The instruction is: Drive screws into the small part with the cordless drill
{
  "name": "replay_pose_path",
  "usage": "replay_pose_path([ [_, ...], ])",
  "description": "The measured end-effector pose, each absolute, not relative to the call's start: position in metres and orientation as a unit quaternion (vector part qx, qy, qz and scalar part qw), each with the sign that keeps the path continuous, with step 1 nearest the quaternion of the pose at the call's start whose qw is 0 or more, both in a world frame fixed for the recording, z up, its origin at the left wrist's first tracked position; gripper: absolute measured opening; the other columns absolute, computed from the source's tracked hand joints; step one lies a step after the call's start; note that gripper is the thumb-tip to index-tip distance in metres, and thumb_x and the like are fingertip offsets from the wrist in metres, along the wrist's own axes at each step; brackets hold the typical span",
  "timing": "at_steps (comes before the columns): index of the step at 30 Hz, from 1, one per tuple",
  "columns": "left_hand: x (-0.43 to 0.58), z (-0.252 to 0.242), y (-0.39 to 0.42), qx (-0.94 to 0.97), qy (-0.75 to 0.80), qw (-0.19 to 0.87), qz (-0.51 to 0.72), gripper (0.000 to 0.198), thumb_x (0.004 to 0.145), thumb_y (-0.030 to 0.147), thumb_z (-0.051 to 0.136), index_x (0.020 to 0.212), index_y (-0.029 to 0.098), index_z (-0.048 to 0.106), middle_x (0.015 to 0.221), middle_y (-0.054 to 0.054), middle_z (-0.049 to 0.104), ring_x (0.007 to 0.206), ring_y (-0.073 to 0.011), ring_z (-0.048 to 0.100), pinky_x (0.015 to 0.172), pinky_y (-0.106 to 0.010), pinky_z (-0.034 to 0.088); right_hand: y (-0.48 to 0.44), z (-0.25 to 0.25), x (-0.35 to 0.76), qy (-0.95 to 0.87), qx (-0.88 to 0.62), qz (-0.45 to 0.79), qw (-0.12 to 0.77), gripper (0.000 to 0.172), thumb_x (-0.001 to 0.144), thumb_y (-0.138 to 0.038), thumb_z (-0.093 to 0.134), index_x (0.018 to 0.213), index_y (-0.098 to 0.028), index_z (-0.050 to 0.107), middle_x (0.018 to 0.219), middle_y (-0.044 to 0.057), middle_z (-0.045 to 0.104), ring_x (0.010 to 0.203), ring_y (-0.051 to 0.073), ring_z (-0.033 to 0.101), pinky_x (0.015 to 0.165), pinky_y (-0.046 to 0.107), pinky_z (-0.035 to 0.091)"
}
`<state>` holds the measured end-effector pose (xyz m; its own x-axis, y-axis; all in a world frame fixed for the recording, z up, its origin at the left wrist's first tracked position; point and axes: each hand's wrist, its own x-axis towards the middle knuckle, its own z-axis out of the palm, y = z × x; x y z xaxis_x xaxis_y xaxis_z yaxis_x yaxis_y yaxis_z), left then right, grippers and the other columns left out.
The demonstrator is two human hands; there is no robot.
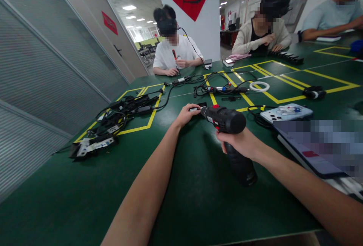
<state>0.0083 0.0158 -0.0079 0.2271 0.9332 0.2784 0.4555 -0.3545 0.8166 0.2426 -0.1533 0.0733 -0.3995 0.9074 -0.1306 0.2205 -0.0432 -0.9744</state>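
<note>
My right hand [241,143] is wrapped round the grip of a black cordless drill [227,120] with a red switch, held level above the green table [198,193]. The drill's nose points left. My left hand [187,114] pinches a small metal bit [194,109] at the drill's chuck, fingers closed on it. A small black object [202,105] lies on the table just behind the bit.
A tangle of black cables and adapters [119,115] lies at the left inside yellow tape lines. More cables and tools [224,89], a white ring [259,86], a phone [286,112] and a tablet [317,147] lie on the right. Three other people sit at the far side.
</note>
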Motion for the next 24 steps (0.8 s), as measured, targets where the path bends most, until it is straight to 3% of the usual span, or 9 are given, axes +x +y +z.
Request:
replay_pose_path([
  [18, 0.0104, -0.009, 0.0156, 0.724, 0.472, 0.301, 0.402, 0.03, 0.069, 0.032, 0.064, 0.096, 0.02, 0.069, 0.105, -0.004, 0.064, 0.104, -0.0201, 0.055, 0.1, -0.034, 0.038, -0.1576, 0.0791, 0.2402, -0.619, -0.479, 0.544, 0.303, 0.01, 0.073, -0.022, 0.056, 0.064, -0.017, 0.058, 0.05, 0.002, 0.059, 0.049, 0.015, 0.056, 0.052, 0.027, 0.041],
  [24, 0.0108, -0.0114, 0.0184, 0.718, 0.484, 0.299, 0.402, 0.029, 0.069, 0.031, 0.063, 0.095, 0.02, 0.069, 0.105, -0.004, 0.063, 0.103, -0.0192, 0.056, 0.099, -0.033, 0.039, -0.1576, 0.0793, 0.2407, -0.629, -0.488, 0.529, 0.295, 0.019, 0.072, -0.023, 0.056, 0.055, -0.017, 0.055, 0.05, 0.004, 0.06, 0.048, 0.015, 0.055, 0.048, 0.026, 0.039],
])
